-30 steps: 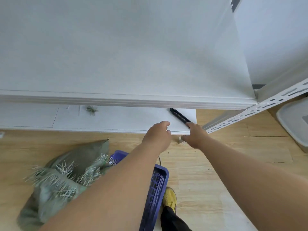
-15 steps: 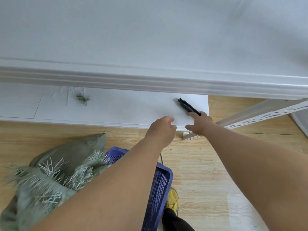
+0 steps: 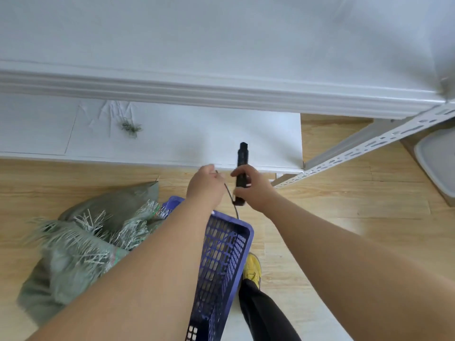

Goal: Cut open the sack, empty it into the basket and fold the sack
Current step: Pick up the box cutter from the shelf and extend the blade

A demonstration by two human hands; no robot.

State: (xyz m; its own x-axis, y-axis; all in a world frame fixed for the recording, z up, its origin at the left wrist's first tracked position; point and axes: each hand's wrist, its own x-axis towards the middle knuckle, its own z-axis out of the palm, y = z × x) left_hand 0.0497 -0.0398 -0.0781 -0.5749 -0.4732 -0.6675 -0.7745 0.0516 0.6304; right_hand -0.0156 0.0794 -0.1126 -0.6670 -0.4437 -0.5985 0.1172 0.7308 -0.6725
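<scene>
The right hand [image 3: 256,187] is in the middle of the frame with its fingers curled around a black knife [image 3: 241,168]. The knife stands up out of the hand and its top end points toward the upper part of the frame, over the low white shelf [image 3: 172,141]. The bottom end of the knife sticks out below the hand.

The left hand [image 3: 205,187] is just beside the right hand, on its left. Its fingers are curled in, and a thin dark cord [image 3: 231,200] runs from this hand down toward the basket. I cannot tell if the fingers really pinch the cord or only touch it.

The green sack [image 3: 81,237] lies on the wooden floor [image 3: 344,212] in the lower left of the frame, well apart from both hands. Its cut edge is frayed into pale strands. It leans against the left side of the blue basket [image 3: 224,254], which sits in the lower middle of the frame, under the left arm.

A small clump of green threads [image 3: 130,126] lies on the low white shelf, in the upper left. A bigger white shelf [image 3: 221,57] fills the top of the frame. A yellow shoe [image 3: 252,269] shows beside the basket at the bottom.
</scene>
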